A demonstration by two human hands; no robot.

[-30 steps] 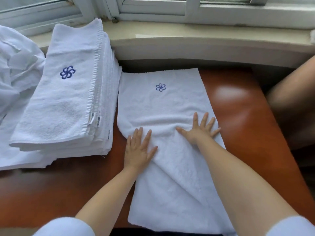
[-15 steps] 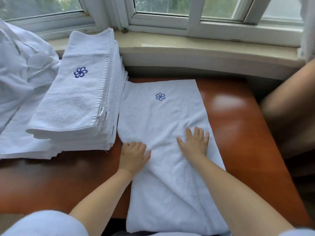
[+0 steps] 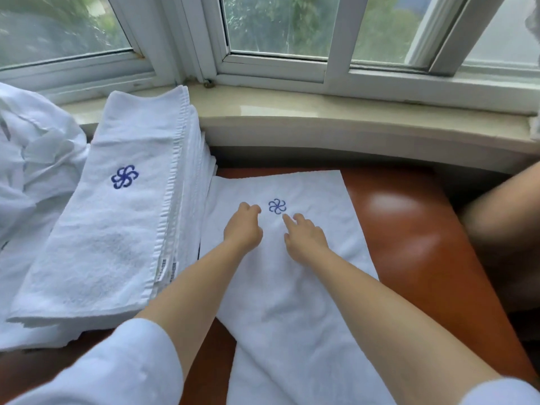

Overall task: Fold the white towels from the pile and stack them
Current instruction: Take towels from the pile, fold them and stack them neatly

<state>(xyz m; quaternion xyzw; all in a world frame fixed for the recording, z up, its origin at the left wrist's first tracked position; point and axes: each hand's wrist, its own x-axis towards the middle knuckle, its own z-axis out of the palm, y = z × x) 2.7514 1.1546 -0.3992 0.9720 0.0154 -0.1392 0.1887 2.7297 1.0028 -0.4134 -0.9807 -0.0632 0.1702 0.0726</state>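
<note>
Smoothing step, towel half-folded on table.
Left hand loosely curled, right hand fingers extended, both empty (next: likely grasp far edge).

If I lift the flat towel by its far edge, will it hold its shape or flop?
The flat towel will likely flop: it already creases and drapes off the table edge. It is probably light, being a thin single layer. The glossy table suggests it may slide when pushed.

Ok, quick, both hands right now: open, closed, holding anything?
Left hand: fingers curled on the spread towel; grip cannot be told.
Right hand: open, fingers extended on the towel.
</note>
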